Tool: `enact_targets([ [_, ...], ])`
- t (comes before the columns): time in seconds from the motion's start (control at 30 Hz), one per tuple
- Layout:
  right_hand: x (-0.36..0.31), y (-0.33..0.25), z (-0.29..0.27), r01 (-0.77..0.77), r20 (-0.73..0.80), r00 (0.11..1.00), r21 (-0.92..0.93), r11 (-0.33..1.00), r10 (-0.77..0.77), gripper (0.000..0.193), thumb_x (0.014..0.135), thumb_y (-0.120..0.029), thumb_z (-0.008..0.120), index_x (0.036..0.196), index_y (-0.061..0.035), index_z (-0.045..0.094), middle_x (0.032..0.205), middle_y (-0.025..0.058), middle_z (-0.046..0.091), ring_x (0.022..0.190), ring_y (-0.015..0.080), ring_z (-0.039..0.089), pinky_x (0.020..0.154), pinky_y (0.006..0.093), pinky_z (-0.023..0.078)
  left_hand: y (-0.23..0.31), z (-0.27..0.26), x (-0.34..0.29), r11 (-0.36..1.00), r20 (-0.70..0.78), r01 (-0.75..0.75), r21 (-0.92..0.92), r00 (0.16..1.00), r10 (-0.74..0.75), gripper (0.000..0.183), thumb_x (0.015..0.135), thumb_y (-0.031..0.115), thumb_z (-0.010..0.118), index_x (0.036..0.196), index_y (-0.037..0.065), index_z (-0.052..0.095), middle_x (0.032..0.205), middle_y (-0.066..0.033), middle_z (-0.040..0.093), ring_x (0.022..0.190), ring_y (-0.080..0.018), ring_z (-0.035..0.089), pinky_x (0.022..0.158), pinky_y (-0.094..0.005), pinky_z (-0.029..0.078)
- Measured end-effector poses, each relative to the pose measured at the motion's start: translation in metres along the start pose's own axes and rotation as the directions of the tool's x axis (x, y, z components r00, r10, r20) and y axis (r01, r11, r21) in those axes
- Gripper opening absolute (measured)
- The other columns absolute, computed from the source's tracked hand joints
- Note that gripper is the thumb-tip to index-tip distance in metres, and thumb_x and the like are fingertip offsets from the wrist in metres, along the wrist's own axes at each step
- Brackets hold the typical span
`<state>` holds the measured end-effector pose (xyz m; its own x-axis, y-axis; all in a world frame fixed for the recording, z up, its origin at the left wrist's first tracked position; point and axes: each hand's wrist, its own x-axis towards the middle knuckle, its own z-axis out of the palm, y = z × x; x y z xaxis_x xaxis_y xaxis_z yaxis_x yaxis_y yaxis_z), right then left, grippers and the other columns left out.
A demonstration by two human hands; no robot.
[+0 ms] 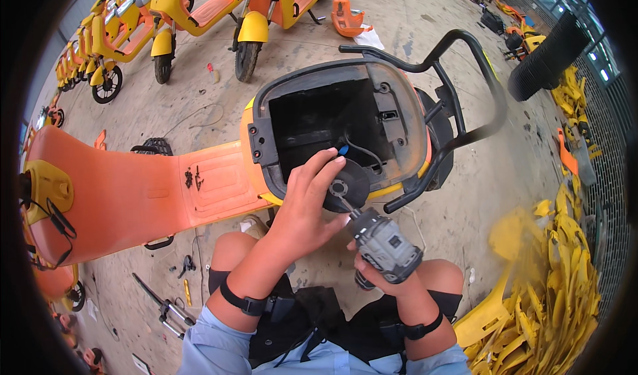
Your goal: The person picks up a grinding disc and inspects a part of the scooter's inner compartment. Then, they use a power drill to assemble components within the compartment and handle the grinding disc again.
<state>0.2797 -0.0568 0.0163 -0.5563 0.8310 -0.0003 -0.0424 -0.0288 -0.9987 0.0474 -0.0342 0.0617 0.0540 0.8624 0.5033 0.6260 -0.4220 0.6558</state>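
My right hand [373,274] grips a grey and black cordless drill [392,245], its bit pointing up and left. The bit's tip is at or close to the hub of a black round part [355,179]. My left hand [307,199] holds that part by its left side, fingers bent over the edge. The part sits against the near side of an orange and yellow scooter [133,189], beside its open black seat compartment [269,109]. A thin cable and a small blue piece [343,149] show inside the compartment. Whether the bit touches a screw is hidden.
Loose screws [193,177] lie on the scooter's footboard. A black tubular rail [488,102] curves round its rear. Yellow panels [531,308] are heaped at the right. More scooters [252,26] stand at the back left. Tools, including a yellow-handled one [187,292], lie on the floor.
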Motion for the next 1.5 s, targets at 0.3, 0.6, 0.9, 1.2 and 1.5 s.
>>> enact_targets([
  [0.3, 0.008, -0.017, 0.003, 0.207, 0.039, 0.975, -0.515, 0.832, -0.218, 0.059, 0.078, -0.009, 0.078, 0.130, -0.0011, 0.051, 0.109, 0.0093, 0.069, 0.097, 0.0208, 0.069, 0.088, 0.0317, 0.054, 0.000, 0.004, -0.008, 0.828, 0.145, 0.331, -0.453, 0.943, -0.298, 0.115, 0.065, -0.009, 0.083, 0.159, 0.010, 0.021, 0.153, -0.0199, 0.036, 0.139, -0.0355, 0.042, 0.116, -0.0419, 0.037],
  [0.6, 0.004, -0.006, 0.003, 0.088, -0.080, 0.993, -0.057, 0.994, -0.092, 0.050, 0.091, -0.001, 0.067, 0.138, -0.0022, 0.051, 0.108, 0.0057, 0.069, 0.085, 0.0101, 0.065, 0.075, 0.0279, 0.053, 0.004, 0.008, -0.008, 0.572, 0.150, 0.330, -0.750, 0.929, -0.339, 0.105, 0.083, -0.016, 0.069, 0.163, 0.012, 0.007, 0.156, -0.0185, 0.033, 0.132, -0.0251, 0.050, 0.111, -0.0363, 0.044],
  [0.9, 0.005, -0.009, 0.005, 0.089, -0.149, 0.983, -0.105, 0.990, -0.104, 0.045, 0.091, -0.001, 0.068, 0.134, -0.0008, 0.054, 0.108, 0.0056, 0.069, 0.085, 0.0109, 0.064, 0.076, 0.0282, 0.053, 0.002, 0.023, -0.019, 0.519, 0.181, 0.366, -0.773, 0.910, -0.373, 0.060, 0.091, -0.013, 0.063, 0.146, -0.001, 0.042, 0.135, -0.0126, 0.058, 0.126, -0.0190, 0.057, 0.107, -0.0327, 0.045],
  [1.2, 0.008, -0.014, 0.004, 0.021, -0.075, 0.997, 0.092, 0.996, -0.014, 0.044, 0.091, -0.002, 0.070, 0.133, -0.0020, 0.055, 0.109, 0.0063, 0.071, 0.094, 0.0120, 0.066, 0.080, 0.0288, 0.054, 0.009, 0.017, -0.015, 0.870, -0.058, 0.084, -0.486, 0.990, -0.128, 0.038, 0.083, -0.009, 0.073, 0.119, 0.003, 0.070, 0.113, -0.0140, 0.069, 0.104, -0.0251, 0.067, 0.087, -0.0338, 0.054],
  [1.5, 0.006, -0.012, -0.002, 0.044, -0.128, 0.991, 0.061, 0.997, -0.036, 0.048, 0.088, -0.005, 0.073, 0.133, -0.0021, 0.057, 0.108, 0.0073, 0.071, 0.096, 0.0162, 0.068, 0.086, 0.0318, 0.054, 0.012, 0.009, -0.013, 0.898, -0.072, 0.043, -0.438, 0.994, -0.082, 0.040, 0.079, -0.008, 0.077, 0.117, 0.003, 0.073, 0.109, -0.0142, 0.071, 0.096, -0.0263, 0.069, 0.083, -0.0328, 0.054],
])
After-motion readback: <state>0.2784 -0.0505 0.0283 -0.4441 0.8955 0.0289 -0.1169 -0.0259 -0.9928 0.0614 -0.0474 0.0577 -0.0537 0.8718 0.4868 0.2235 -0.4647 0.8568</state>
